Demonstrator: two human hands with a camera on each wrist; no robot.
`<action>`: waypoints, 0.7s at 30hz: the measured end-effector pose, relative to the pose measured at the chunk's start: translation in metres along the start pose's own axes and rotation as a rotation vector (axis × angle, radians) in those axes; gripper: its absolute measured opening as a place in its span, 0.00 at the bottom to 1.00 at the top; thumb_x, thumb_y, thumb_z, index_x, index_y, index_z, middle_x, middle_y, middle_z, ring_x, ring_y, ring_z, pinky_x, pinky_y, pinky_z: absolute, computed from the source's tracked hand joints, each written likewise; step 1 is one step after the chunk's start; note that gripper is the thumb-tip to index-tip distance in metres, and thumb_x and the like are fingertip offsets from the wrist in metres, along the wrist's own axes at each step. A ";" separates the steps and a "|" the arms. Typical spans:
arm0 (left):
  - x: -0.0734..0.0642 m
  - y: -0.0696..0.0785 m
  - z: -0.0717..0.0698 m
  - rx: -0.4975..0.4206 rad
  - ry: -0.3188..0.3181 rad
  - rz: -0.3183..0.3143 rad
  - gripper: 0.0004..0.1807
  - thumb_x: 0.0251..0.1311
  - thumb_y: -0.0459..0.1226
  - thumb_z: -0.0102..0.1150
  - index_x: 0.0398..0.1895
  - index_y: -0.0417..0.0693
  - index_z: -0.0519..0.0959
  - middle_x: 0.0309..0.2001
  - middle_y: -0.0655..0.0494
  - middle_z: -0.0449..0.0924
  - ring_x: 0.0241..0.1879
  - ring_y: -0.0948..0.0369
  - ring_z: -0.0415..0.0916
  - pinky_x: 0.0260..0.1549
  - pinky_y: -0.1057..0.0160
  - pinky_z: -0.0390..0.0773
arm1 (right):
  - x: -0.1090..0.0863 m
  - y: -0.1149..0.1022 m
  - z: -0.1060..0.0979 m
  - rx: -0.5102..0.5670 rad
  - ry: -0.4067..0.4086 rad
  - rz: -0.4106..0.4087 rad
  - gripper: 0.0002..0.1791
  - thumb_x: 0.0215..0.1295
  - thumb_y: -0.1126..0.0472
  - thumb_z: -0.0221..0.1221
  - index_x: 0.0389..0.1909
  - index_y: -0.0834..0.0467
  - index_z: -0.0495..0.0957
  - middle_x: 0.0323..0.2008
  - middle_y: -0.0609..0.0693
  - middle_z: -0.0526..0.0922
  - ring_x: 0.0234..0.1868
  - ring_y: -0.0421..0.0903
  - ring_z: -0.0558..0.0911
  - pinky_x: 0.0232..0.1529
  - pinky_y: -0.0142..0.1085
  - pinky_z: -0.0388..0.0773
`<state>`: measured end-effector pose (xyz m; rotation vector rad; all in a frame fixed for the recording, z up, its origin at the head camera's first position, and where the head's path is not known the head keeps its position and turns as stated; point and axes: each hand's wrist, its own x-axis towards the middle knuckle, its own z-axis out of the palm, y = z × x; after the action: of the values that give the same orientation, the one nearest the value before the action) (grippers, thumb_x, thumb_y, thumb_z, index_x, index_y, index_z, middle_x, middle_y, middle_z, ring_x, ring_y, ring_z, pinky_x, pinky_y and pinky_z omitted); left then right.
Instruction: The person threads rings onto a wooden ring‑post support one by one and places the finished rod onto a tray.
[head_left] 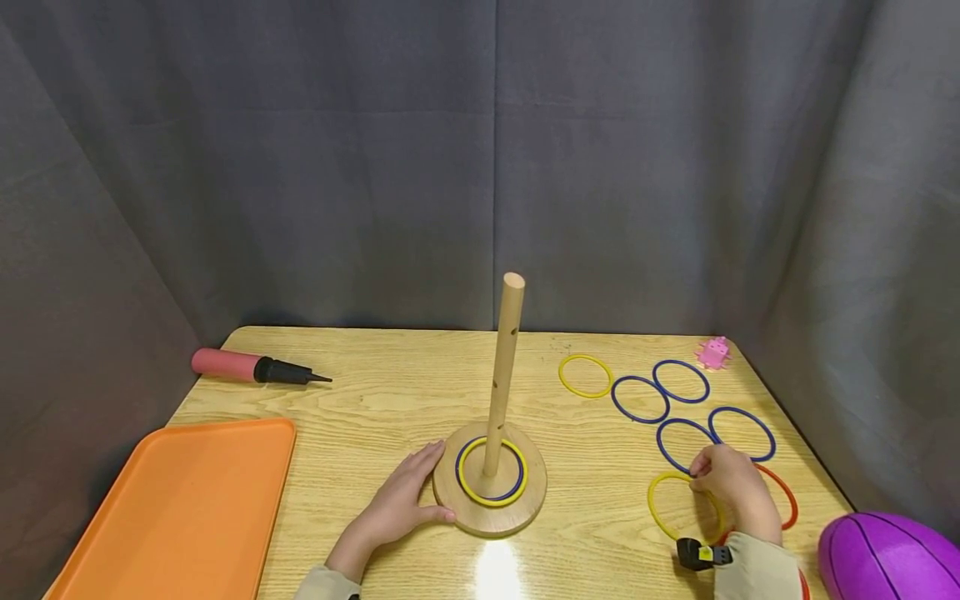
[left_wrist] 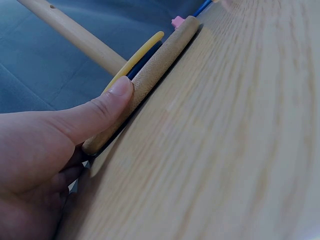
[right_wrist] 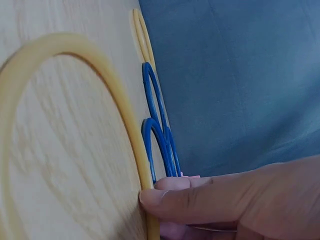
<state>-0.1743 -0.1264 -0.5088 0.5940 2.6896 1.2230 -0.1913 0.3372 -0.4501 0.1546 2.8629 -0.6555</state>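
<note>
- Between the thumb and fingers of the right hand (head_left: 735,487) sits the rim of a yellow ring (right_wrist: 70,43). It's a proper pinch, on the far side of the ring and a bit to the right, so the ring's hole is on the near-left side of the fingertips.
- Off to the left of that grip, pretty much level with it and well apart, is the wooden peg (head_left: 504,367) on its round base (head_left: 491,521). That sideways gap looks like the big one, tbh.
- Axis check: the peg's long axis goes straight up, and its top is way higher than the pinch. The ring lies more or less flat, so its hole faces roughly the same way the peg points. Whether it's off the table (head_left: 375,383) at all, can't tell.
- Farther left of the grip, past the peg, is the left hand (head_left: 401,500). It's the nearer hand to the peg by a mile: thumb and fingers spread apart, touching the left edge of the base.
- Also left of the grip, low around the peg's foot: a second yellow ring (head_left: 491,503) and a blue ring (left_wrist: 145,61), both resting on the base.
- Just beyond the pinch lies another blue ring (head_left: 659,440), and a red ring (head_left: 793,500) pokes out to the right of the hand. Pretty crowded around those fingertips.
</note>
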 end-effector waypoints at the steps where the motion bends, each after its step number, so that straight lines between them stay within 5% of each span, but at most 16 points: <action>1: 0.000 0.000 0.000 0.001 0.001 0.002 0.57 0.44 0.53 0.72 0.75 0.41 0.54 0.75 0.42 0.53 0.75 0.40 0.47 0.72 0.35 0.48 | 0.000 0.000 0.001 -0.005 0.001 0.000 0.06 0.54 0.70 0.66 0.28 0.62 0.78 0.26 0.51 0.78 0.32 0.48 0.74 0.32 0.36 0.69; 13: 0.000 -0.003 0.001 0.007 0.002 0.005 0.57 0.43 0.55 0.71 0.75 0.43 0.54 0.75 0.43 0.54 0.75 0.41 0.48 0.72 0.36 0.50 | 0.001 -0.006 0.003 -0.078 0.015 -0.081 0.05 0.52 0.69 0.66 0.26 0.60 0.78 0.26 0.49 0.80 0.31 0.45 0.76 0.31 0.37 0.72; 21: 0.000 -0.002 0.000 -0.003 0.006 0.011 0.57 0.44 0.54 0.71 0.75 0.41 0.54 0.75 0.41 0.54 0.75 0.39 0.48 0.71 0.34 0.49 | 0.003 -0.012 0.006 0.007 0.055 -0.176 0.02 0.59 0.69 0.62 0.32 0.62 0.82 0.30 0.50 0.83 0.32 0.43 0.75 0.33 0.34 0.72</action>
<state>-0.1746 -0.1276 -0.5105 0.6067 2.6923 1.2335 -0.1953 0.3243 -0.4513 -0.0808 2.9510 -0.7040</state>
